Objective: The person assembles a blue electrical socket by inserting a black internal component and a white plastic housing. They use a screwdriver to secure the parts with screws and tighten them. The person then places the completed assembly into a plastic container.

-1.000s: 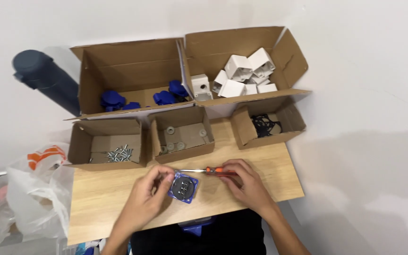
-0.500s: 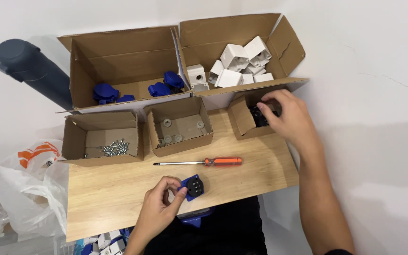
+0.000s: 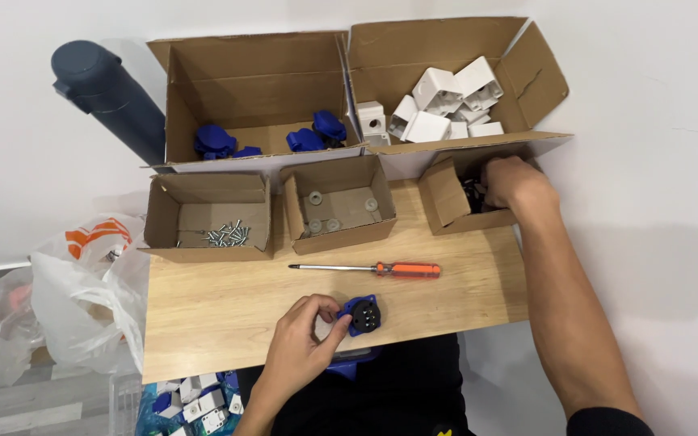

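- Left hand (image 3: 304, 343), lower centre of the frame: fingers curl around a blue socket (image 3: 361, 314) and hold it against the wooden table (image 3: 203, 315), near the front edge.
- Right hand (image 3: 515, 182), upper right: reaches into the small right box (image 3: 446, 198), fingers among dark parts; whether they grip anything I cannot tell.
- Screwdriver (image 3: 373, 268), orange handle, lies loose on the table just above the socket, touched by neither hand.
- Middle box (image 3: 337, 202): pale washers. Left box (image 3: 208, 214): screws (image 3: 224, 236).
- Large boxes behind: blue parts (image 3: 268, 141) at upper centre, white housings (image 3: 442, 105) at upper right.
- Dark flask (image 3: 107, 97), upper left; plastic bag (image 3: 66, 299), left edge.
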